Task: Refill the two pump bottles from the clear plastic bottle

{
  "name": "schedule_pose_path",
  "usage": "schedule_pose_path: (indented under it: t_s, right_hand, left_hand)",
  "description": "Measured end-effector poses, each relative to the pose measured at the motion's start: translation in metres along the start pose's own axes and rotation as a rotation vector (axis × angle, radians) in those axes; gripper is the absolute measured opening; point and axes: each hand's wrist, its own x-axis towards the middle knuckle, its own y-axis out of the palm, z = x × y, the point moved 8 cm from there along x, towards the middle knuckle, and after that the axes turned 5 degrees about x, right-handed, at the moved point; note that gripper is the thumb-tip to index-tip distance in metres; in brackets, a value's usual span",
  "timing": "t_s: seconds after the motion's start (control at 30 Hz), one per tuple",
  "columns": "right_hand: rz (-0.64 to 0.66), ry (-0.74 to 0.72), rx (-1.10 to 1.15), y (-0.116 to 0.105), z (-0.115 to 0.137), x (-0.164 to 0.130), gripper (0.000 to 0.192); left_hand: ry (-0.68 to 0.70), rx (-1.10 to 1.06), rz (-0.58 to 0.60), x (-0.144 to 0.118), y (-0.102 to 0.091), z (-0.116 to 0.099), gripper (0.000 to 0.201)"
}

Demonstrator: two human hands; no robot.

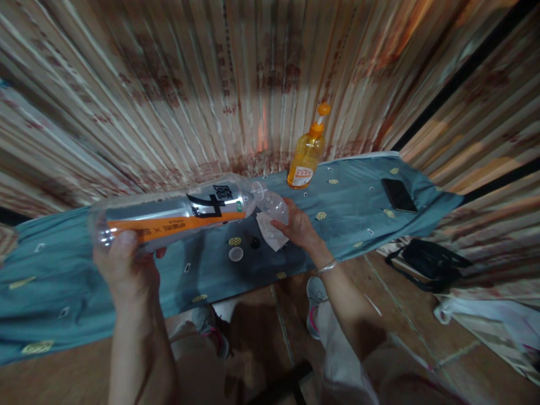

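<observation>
One large clear bottle (169,216) lying sideways, base gripped in left hand (126,264) fingers. Right hand (299,228) fingers closed around one small clear bottle (274,205), mouth to mouth, one white cloth (272,232) beneath. One white cap (235,254) left of right fingers on table (358,214); one orange soap bottle (307,154) beyond.

The left hand (126,264) tips a large clear bottle (177,216) sideways toward a small bottle (276,205) in the right hand (297,228).
</observation>
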Motion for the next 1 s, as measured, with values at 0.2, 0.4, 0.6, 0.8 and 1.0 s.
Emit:
schedule_pose_path:
  t_s: [0.2, 0.4, 0.6, 0.8, 1.0]
  right_hand:
    - [0.004, -0.023, -0.024, 0.0010, 0.0012, 0.0004, 0.064]
    - [-0.019, -0.062, -0.028, 0.0036, -0.0017, 0.0000, 0.065]
    - [-0.023, -0.081, -0.046, 0.0046, -0.0030, -0.0003, 0.066]
    - [-0.032, -0.069, -0.040, 0.0046, -0.0038, 0.0001, 0.066]
    - [-0.023, -0.078, -0.048, 0.0042, -0.0014, -0.0006, 0.066]
  left_hand:
    - [0.027, -0.047, 0.015, 0.0007, 0.0025, -0.0023, 0.054]
    - [0.034, -0.066, 0.018, 0.0013, 0.0021, -0.0012, 0.054]
    - [0.053, -0.094, 0.033, 0.0007, 0.0040, -0.0035, 0.056]
    - [0.056, -0.071, 0.031, 0.0003, -0.0008, 0.0020, 0.064]
    - [0.081, -0.094, 0.066, -0.0002, 0.0051, -0.0053, 0.069]
